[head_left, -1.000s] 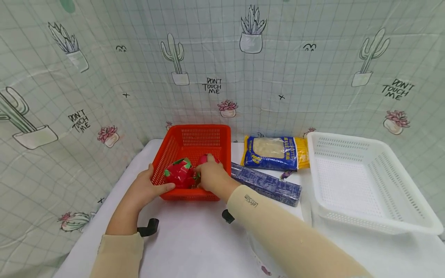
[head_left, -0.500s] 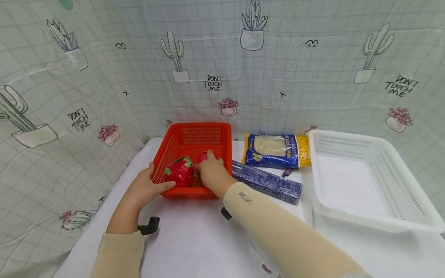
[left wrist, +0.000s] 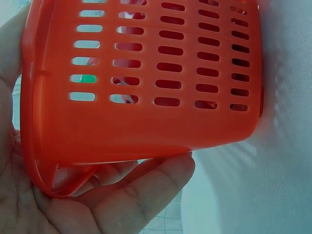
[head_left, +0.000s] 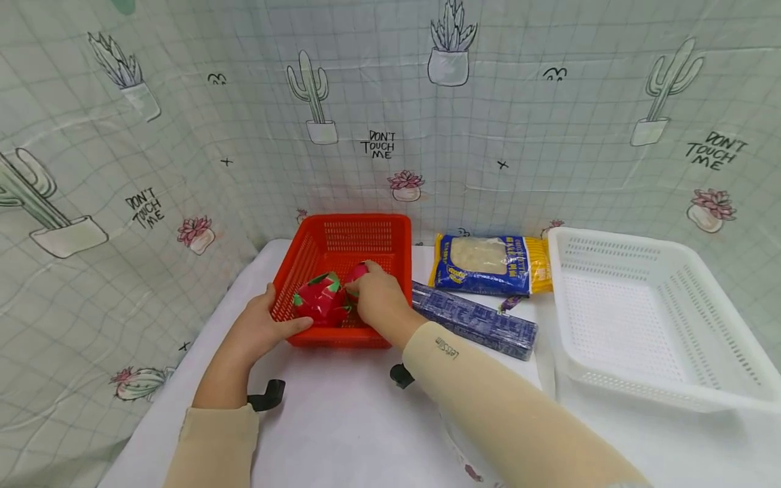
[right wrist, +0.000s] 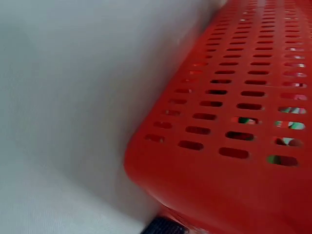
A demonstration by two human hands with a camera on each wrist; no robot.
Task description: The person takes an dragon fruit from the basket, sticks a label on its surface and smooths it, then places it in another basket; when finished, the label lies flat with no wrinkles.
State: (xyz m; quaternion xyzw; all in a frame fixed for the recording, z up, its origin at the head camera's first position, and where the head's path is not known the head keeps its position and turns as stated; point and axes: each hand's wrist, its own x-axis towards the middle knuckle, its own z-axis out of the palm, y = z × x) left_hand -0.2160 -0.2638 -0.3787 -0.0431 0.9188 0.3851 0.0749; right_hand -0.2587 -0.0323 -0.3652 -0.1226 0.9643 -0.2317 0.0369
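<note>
My left hand [head_left: 259,329] grips the near left corner of a red plastic basket [head_left: 399,237], thumb over the front rim. In the left wrist view its fingers [left wrist: 146,195] curl round the corner of the slotted basket wall [left wrist: 146,126]. Inside the basket, at the front left, lies a shiny red dragon fruit [head_left: 320,298] with green tips. My right hand [head_left: 381,298] reaches in over the front right, its fingers round a second, pinkish-red dragon fruit [head_left: 356,272], mostly hidden by the hand. The right wrist view shows only the basket's outer side [right wrist: 229,117], with green and pink through its slots.
Right of the basket lies a long dark blue wrapped box [head_left: 476,322], partly behind the right forearm. A blue and yellow food packet [head_left: 488,264] is behind it. A white plastic basket [head_left: 610,373] stands at the far right. Patterned cloth [head_left: 476,142] hangs behind the white table.
The head view has shifted slightly. My right hand has moved a little within the basket, and more of the second dragon fruit shows left of it. My left hand keeps its place on the corner.
</note>
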